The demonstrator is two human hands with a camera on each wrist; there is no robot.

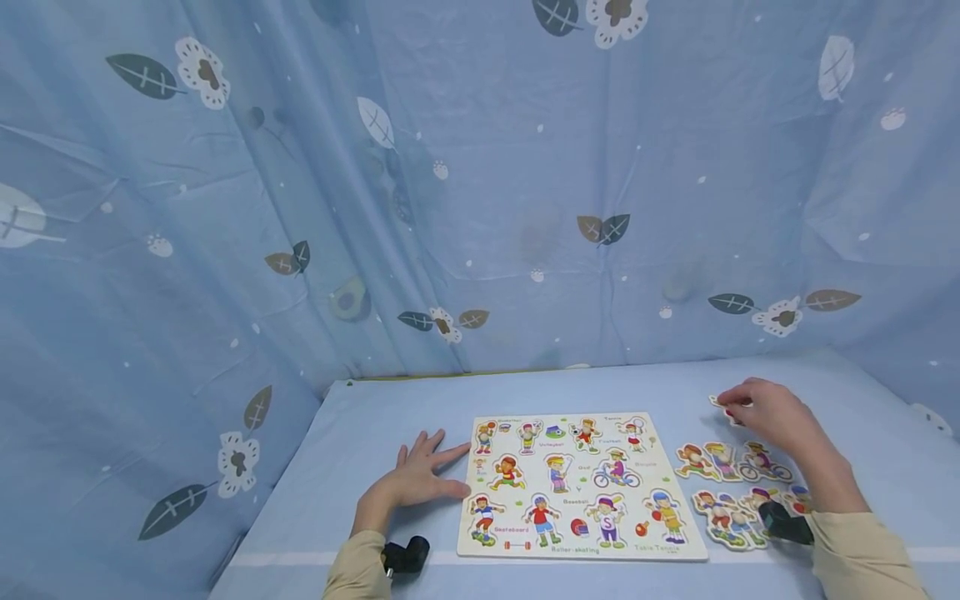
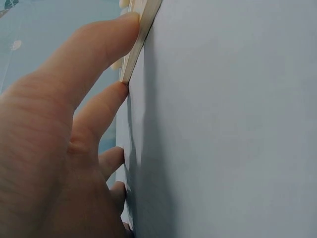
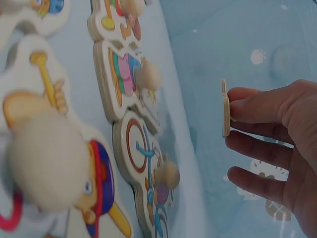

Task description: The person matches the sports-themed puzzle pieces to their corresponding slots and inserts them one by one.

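A wooden puzzle board with pictures of children playing sports lies flat on the table. My left hand rests with fingers spread at the board's left edge; in the left wrist view, its thumb and index finger touch the board's side. Beyond the board's far right corner, my right hand pinches a thin wooden puzzle piece above the table. That piece is edge-on in the right wrist view, so its picture is hidden. Nearer me are knobbed pieces, among them a cyclist piece.
Right of the board, more puzzle pieces lie close together, some overlapping, partly hidden by the right wrist's black camera. Another black camera sits at the left wrist. A blue patterned curtain hangs behind the table.
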